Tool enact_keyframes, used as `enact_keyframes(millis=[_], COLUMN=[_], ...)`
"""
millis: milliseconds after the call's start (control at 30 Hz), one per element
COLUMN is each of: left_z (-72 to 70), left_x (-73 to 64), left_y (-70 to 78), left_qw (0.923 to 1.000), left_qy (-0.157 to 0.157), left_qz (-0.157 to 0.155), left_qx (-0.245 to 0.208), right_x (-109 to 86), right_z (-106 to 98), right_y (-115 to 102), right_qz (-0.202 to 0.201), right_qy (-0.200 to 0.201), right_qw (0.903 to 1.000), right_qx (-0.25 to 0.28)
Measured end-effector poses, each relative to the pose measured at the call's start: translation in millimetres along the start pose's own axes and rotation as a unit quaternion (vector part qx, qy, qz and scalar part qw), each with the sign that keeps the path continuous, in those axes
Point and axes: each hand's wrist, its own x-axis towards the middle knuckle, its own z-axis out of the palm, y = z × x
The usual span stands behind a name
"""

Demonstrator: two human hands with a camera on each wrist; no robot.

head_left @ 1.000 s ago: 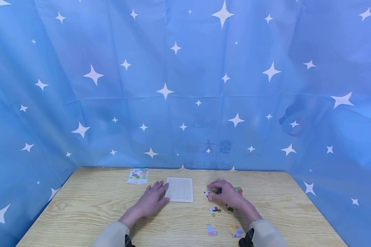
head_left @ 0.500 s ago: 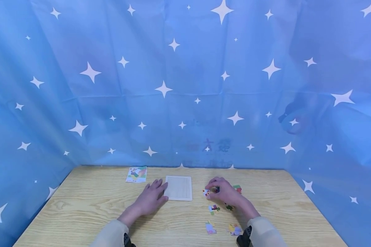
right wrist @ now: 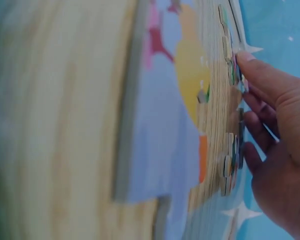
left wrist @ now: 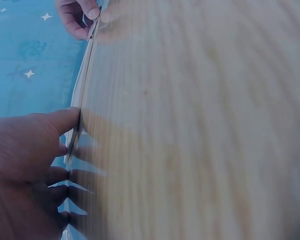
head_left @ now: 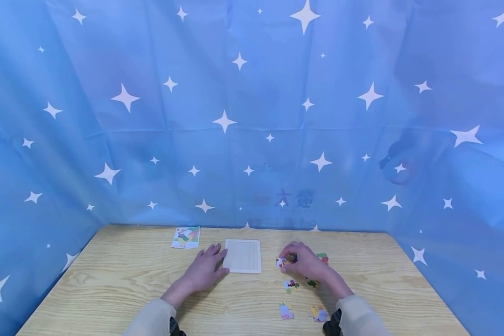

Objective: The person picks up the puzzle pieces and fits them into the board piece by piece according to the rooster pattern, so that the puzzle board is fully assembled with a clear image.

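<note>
My left hand (head_left: 206, 270) lies on the table with its fingers spread, thumb and fingertips at the left edge of a white-rimmed square puzzle tray (head_left: 242, 271). Right of the tray, the thumb and fingers of my right hand (head_left: 306, 262) pinch a puzzle piece (head_left: 280, 262), which is low at the tabletop. Part of another piece shows beneath that hand. In the right wrist view the thumb reaches to the pieces while other fingers (right wrist: 260, 131) curl near the table. A large blurred yellow and lilac piece (right wrist: 160, 115) is close to that camera.
A picture card (head_left: 186, 237) lies at the back left. Near the right forearm lie several puzzle pieces: a multicoloured one (head_left: 291, 285), a lilac one (head_left: 286, 311), a yellow and lilac one (head_left: 318, 313), and a red and green one (head_left: 323, 257). A blue star-patterned curtain (head_left: 252, 140) stands behind the table.
The head view has shifted slightly. My left hand keeps its place at the tray. The right fingers have shifted a little around the piece, which stays in about the same spot.
</note>
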Motion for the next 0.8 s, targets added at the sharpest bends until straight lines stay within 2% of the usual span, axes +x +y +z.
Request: enact_keyframes(millis=[167, 400, 567, 800], left_z=[-2.0, -7.5, -6.7, -5.3], left_x=[-0.4, -2.8, -3.1, -0.4], left_y=[2.6, 6.4, 5.4, 4.2], left_qw=[0.9999, 0.9999, 0.9998, 0.9997], left_qy=[-0.008, -0.015, -0.017, -0.011], left_qz=[-0.007, -0.005, -0.008, -0.018], left_qx=[0.001, 0.0, -0.011, -0.014], right_x=[0.3, -0.8, 0.2, 3.6], right_z=[0.7, 2.3, 4.9, 5.5], right_y=[-0.6, -1.4, -0.2, -1.5], right_qz=[0.006, 0.026, 0.033, 0.045], right_qy=[0.001, 0.003, 0.02, 0.04], right_qw=[1.0, 0.9991, 0.9982, 0.9926], right_qx=[0.002, 0.033, 0.045, 0.105])
